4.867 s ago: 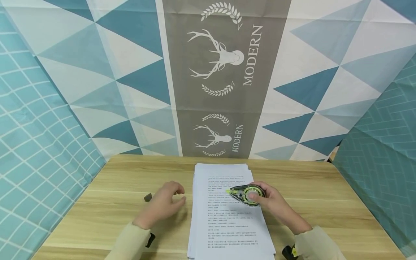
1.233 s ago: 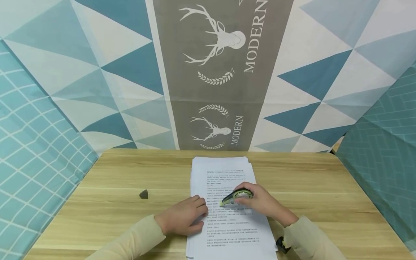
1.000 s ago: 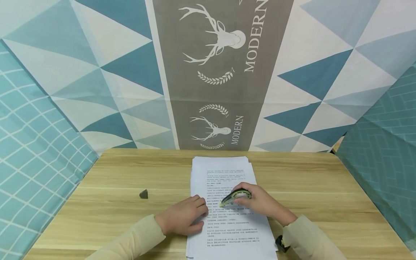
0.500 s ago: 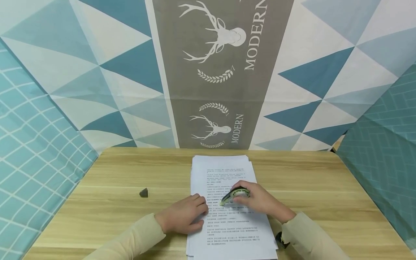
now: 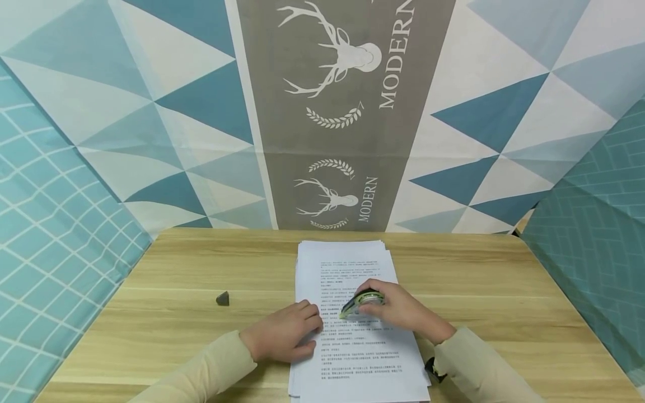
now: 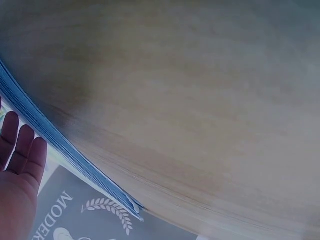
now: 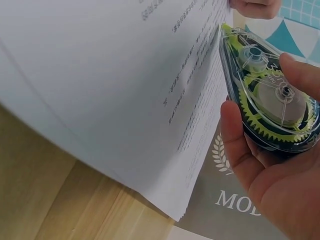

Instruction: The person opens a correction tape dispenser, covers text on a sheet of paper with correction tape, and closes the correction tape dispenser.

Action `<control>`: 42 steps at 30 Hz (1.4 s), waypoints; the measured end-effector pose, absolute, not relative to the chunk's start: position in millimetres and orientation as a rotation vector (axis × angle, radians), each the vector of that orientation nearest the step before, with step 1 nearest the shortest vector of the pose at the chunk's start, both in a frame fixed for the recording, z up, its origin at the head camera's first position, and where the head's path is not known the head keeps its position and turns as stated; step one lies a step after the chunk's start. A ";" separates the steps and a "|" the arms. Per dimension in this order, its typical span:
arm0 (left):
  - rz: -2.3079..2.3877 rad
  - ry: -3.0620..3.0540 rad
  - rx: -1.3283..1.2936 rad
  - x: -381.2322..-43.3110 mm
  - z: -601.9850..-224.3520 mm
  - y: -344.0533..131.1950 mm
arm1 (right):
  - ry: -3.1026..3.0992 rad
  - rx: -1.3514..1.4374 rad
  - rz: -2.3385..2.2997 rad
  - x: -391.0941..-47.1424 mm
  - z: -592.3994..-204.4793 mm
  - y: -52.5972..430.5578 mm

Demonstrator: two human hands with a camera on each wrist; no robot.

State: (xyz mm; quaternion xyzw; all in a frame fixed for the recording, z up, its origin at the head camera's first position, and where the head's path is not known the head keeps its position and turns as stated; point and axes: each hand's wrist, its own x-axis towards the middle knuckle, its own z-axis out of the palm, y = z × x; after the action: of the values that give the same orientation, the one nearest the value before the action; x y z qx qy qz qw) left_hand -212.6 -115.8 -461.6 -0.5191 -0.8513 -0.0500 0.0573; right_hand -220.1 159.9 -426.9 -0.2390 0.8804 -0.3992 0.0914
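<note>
My right hand [image 5: 403, 310] grips a correction tape dispenser [image 5: 360, 302], its yellow-green tip pointing down onto a printed line of the top sheet. In the right wrist view, the clear case of the correction tape dispenser [image 7: 275, 95] shows green gears, with the thumb on one face and fingers on the other. Under it lies a stack of printed paper [image 5: 360, 361]. My left hand [image 5: 284, 333] rests on the stack's left edge with relaxed, nearly straight fingers. In the left wrist view, the fingers of the left hand [image 6: 22, 165] lie over the edge of the paper stack [image 6: 75, 155].
A small dark cap-like piece [image 5: 223, 299] lies on the wooden table [image 5: 191, 268], left of the paper. Behind the table hangs a patterned cloth [image 5: 332, 140] with deer heads, and tiled-pattern sheets stand at both sides. A black wrist strap [image 5: 434, 369] shows by the right sleeve.
Some seconds back my left hand hovered beside the dark piece; it now rests on the paper. The correction tape dispenser came down to the sheet and has slid slightly left over the last second.
</note>
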 end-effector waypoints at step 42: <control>-0.156 -2.661 -1.549 -214.9 -461.2 -113.6 | 2.755 -0.834 -0.798 -225.5 -413.9 155.7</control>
State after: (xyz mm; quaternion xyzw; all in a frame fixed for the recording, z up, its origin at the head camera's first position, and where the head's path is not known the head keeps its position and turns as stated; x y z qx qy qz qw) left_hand -214.9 -113.6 -461.2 -0.5022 -0.8628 -0.0506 0.0291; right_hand -225.5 155.7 -413.9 -0.2784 0.9195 -0.2665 0.0774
